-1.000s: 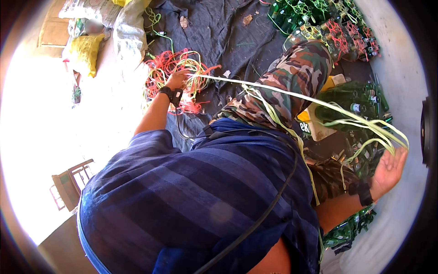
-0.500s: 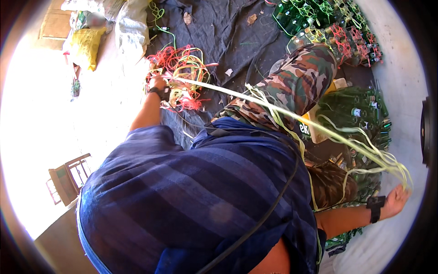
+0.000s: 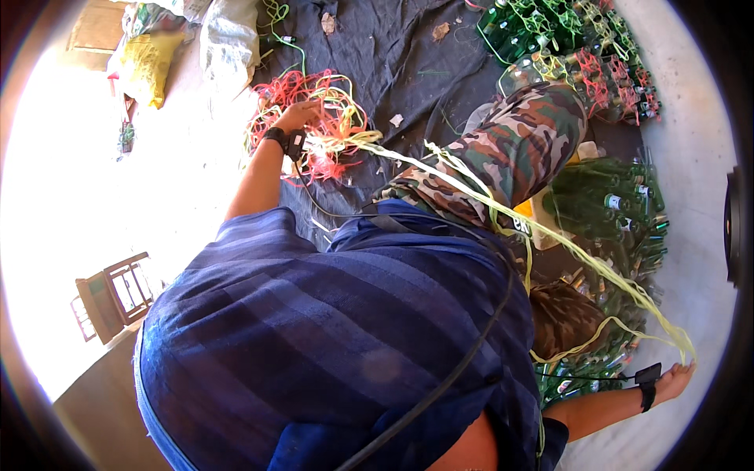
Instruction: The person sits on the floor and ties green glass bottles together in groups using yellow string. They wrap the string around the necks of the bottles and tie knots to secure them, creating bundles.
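Note:
My left hand [image 3: 298, 116] lies on a tangled heap of red and yellow plastic cord [image 3: 338, 102], its fingers stretched out over the strands. Out at the far right, my right hand [image 3: 674, 381] is closed on the end of a bundle of pale yellow cord [image 3: 573, 247]. That bundle runs from the heap across my camouflage-clad leg [image 3: 522, 129] to the right hand, sagging slightly. A looser strand loops back from the right hand past my lower leg. Both wrists wear black bands.
Green glass bottles [image 3: 597, 196] lie stacked along the right wall [image 3: 691, 125]. Further bottles in green, yellow and red netting [image 3: 542, 31] stand at the far right. A dark sheet [image 3: 393, 63] covers the floor. White sacks [image 3: 228, 47] and a yellow bag [image 3: 149, 67] sit far left.
My left hand has shifted slightly right and away from me, its fingers now loosened from the cord. My right hand has dropped nearer with its cord end, and the taut bundle has slackened.

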The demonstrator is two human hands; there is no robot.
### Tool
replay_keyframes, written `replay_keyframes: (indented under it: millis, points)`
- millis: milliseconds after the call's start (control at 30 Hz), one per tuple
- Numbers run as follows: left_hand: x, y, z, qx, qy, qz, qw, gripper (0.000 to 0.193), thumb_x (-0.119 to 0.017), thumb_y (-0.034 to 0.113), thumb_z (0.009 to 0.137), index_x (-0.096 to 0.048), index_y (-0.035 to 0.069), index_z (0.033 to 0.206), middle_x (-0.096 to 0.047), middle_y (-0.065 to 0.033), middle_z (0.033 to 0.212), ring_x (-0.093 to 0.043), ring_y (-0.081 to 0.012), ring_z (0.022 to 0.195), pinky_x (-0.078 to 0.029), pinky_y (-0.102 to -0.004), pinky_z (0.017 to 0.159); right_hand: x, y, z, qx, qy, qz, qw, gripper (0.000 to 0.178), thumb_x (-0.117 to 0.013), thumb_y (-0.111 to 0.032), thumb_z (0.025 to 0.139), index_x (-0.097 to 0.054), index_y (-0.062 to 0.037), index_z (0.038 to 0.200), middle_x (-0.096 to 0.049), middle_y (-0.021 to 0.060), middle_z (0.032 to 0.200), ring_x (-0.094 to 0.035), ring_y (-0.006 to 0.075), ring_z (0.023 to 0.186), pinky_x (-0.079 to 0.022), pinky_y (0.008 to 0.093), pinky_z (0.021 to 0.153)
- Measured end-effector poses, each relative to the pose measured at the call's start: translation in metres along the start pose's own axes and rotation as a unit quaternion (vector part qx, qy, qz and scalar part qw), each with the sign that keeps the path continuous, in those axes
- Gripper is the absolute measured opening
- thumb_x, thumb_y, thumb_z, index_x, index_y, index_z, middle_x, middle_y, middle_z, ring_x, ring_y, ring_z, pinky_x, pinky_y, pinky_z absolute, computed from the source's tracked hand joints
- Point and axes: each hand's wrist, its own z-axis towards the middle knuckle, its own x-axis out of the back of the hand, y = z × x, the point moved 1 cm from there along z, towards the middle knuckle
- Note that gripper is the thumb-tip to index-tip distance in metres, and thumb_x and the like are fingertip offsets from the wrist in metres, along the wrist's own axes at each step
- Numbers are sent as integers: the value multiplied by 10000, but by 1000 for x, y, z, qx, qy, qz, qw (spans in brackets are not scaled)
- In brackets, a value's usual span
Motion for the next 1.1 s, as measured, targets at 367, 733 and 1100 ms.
replay_keyframes:
  millis: [367,733,1100]
  points:
    - [-38,84,-2,-105,-122,171,972,442,-456,431,1074,-669,85,1251,-529,38,690,-492,-90,494,-399,-248,468,131,95,-7,-119,7,-390,913,482,-628,-418,986,-643,2,1221,-623,99,982,-525,168,786,-433,320,649]
    - [-122,197,-60,93,-223,49,969,991,-468,835,900,-486,47,1502,-696,-187,1228,-745,-244,741,-594,-374,606,-154,-53,-215,82,-284,-148,944,485,-642,-275,999,-594,-20,1408,-638,75,1313,-510,95,755,-432,243,665]
    - [-150,232,-84,19,-341,-97,935,1164,-280,925,878,-309,6,1592,-733,-188,1141,-763,-348,756,-529,-308,466,-425,-88,-455,35,-827,-44,559,578,-735,-165,893,-538,15,1406,-686,166,1294,-680,222,901,-542,352,801]
